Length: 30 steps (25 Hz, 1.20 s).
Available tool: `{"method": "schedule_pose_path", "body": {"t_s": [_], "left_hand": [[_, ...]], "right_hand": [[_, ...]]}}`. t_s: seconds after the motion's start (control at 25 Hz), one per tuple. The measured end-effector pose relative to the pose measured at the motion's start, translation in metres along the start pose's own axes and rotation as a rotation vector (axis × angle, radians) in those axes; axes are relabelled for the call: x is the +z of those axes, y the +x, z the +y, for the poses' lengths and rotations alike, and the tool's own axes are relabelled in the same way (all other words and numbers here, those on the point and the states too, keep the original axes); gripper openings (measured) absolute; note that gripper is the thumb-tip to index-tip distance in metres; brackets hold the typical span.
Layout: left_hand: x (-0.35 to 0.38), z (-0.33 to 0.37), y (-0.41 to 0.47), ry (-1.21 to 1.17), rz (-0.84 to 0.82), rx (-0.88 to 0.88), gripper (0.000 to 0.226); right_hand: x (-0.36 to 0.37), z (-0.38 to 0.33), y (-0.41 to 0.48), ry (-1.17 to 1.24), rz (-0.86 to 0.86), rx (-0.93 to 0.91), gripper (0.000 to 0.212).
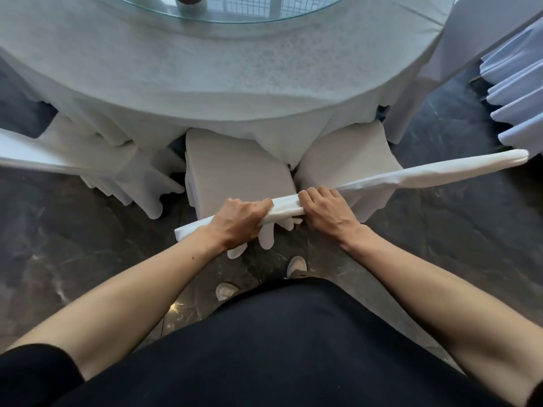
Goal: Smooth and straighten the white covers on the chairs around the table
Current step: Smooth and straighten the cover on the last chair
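Note:
A chair in a white cover (235,174) stands pushed up to the round table (205,69), directly in front of me. The top edge of its backrest (286,208) runs across the middle of the view. My left hand (239,221) grips this covered top edge left of centre, fingers curled over it. My right hand (326,208) grips the same edge just to the right, fingers curled over the far side. Pleated cover fabric hangs below the backrest between my hands.
More white-covered chairs flank it: one on the left (88,163), one on the right (426,174), another at the far right (517,92). A glass turntable (264,13) lies on the white tablecloth. The floor is dark marble (73,245); my shoes (296,267) are below.

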<state>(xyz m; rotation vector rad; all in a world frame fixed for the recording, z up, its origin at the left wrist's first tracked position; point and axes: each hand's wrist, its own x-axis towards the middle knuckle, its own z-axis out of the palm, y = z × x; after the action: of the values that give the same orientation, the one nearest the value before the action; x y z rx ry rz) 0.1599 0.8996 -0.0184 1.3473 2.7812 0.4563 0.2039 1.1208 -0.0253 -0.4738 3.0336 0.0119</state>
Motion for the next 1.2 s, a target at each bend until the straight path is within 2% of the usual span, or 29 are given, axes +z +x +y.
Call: {"method": "schedule_pose_path", "body": {"t_s": [0.12, 0.36, 0.52, 0.68, 1.2], "left_hand": [[0.0, -0.011, 0.015, 0.001, -0.004, 0.023, 0.027], [-0.001, -0.037, 0.042, 0.006, -0.043, 0.056, 0.025], [0.001, -0.039, 0.047, -0.002, -0.044, 0.041, 0.026], [0.004, -0.031, 0.048, -0.011, -0.037, 0.03, 0.026], [0.017, -0.018, 0.039, 0.033, -0.023, 0.007, 0.026]], "right_hand": [[0.004, 0.012, 0.008, -0.003, 0.006, 0.007, 0.023], [0.005, 0.021, 0.028, 0.012, -0.002, 0.084, 0.021], [0.004, 0.027, 0.033, -0.009, -0.021, 0.073, 0.02], [-0.001, 0.031, 0.028, -0.006, -0.056, 0.053, 0.031], [-0.002, 0.035, 0.014, 0.031, -0.125, 0.049, 0.04]]}}
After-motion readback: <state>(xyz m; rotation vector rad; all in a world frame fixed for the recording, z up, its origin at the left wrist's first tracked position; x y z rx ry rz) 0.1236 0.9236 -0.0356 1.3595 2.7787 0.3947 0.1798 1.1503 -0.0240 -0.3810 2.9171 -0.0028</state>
